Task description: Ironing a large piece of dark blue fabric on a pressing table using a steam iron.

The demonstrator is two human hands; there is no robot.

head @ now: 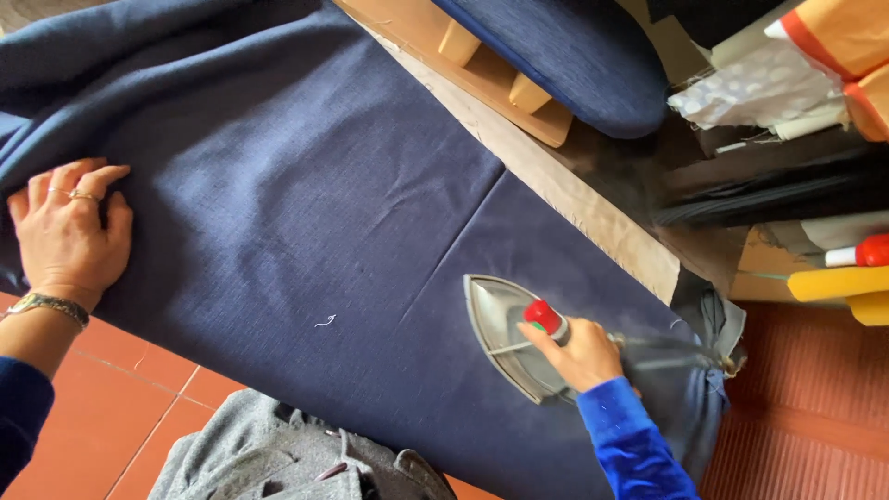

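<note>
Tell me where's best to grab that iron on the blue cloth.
Probably by its top handle, coming from above and behind: the iron lies soleplate-down on the navy fabric, nose pointing away, and the right hand wraps that handle just behind the red knob.

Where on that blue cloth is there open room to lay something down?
The widest bare stretch of the blue cloth lies between the left hand and the iron under the right hand. The top right corner is crowded with a padded board and paper scraps.
</note>
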